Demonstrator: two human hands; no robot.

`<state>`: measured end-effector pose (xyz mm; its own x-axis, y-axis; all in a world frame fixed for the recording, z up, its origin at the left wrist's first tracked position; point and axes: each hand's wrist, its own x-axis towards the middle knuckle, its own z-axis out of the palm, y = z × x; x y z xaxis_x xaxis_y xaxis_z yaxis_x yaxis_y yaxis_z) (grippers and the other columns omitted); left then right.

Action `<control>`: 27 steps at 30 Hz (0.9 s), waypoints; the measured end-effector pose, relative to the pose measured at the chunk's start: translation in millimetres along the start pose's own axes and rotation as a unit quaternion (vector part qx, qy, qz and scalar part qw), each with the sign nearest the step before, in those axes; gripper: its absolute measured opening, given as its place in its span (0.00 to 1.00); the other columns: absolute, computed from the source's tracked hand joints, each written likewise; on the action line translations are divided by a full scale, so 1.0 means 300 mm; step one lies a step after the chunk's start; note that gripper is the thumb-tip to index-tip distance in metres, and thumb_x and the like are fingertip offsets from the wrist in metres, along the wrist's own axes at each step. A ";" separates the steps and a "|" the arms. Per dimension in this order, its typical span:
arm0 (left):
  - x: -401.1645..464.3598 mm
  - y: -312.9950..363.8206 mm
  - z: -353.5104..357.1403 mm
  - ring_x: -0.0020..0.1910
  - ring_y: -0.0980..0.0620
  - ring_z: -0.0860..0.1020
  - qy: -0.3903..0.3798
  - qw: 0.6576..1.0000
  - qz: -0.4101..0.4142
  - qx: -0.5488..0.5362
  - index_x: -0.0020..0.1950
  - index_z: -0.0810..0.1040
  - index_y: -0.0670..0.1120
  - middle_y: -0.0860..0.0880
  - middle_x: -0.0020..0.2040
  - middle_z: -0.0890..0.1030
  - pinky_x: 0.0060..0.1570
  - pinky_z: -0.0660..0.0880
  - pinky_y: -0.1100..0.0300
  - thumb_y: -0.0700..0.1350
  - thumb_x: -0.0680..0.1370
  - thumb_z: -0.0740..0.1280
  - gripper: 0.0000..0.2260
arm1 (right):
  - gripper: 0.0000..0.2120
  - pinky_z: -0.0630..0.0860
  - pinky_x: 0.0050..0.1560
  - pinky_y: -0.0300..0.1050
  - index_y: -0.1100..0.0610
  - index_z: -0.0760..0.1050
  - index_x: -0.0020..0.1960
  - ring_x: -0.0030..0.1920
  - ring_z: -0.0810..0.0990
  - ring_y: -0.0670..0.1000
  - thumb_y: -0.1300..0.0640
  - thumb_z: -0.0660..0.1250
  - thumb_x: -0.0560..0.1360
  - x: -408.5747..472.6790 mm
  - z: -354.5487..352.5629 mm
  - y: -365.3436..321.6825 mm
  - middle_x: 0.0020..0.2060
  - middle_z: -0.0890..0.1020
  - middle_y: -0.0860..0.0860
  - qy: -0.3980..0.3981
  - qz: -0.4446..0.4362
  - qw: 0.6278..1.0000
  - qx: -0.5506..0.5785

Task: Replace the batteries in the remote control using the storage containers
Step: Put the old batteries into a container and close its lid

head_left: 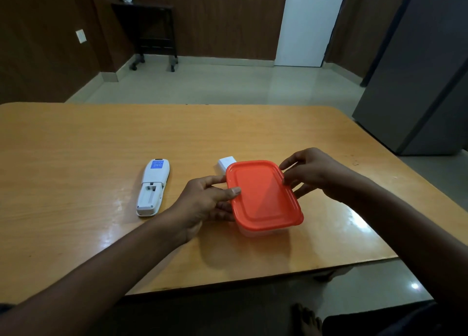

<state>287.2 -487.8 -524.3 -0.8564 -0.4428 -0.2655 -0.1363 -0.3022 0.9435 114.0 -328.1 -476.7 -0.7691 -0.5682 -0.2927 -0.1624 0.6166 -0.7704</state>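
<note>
A clear storage container with an orange lid (263,192) is in the middle of the wooden table (76,143), tilted a little. My left hand (207,204) grips its left side, thumb on top of the lid. My right hand (314,172) pinches the lid's far right edge with its fingertips. A white remote control (152,186) lies face down to the left, its battery compartment open and looking empty. The white battery cover (225,163) lies just behind the container, partly hidden by it. What is inside the container is hidden.
A grey refrigerator (425,82) stands at the right beyond the table. A dark wheeled stand (154,34) with a small white figure is by the back wall, near a white door (309,24). My bare foot (306,318) shows below the table's near edge.
</note>
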 end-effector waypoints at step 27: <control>0.010 0.067 -0.086 0.28 0.54 0.77 0.076 0.995 0.054 0.015 0.55 0.82 0.41 0.46 0.35 0.82 0.29 0.77 0.61 0.41 0.75 0.74 0.10 | 0.09 0.83 0.36 0.50 0.62 0.81 0.55 0.38 0.84 0.53 0.60 0.73 0.77 -0.018 0.047 -0.038 0.43 0.83 0.59 -0.073 -0.080 0.987 0.120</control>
<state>294.8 -517.0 -511.1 -0.7816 -0.5952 -0.1867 -0.0640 -0.2212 0.9731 128.8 -339.8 -474.3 -0.6457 -0.7312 -0.2202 -0.1102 0.3746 -0.9206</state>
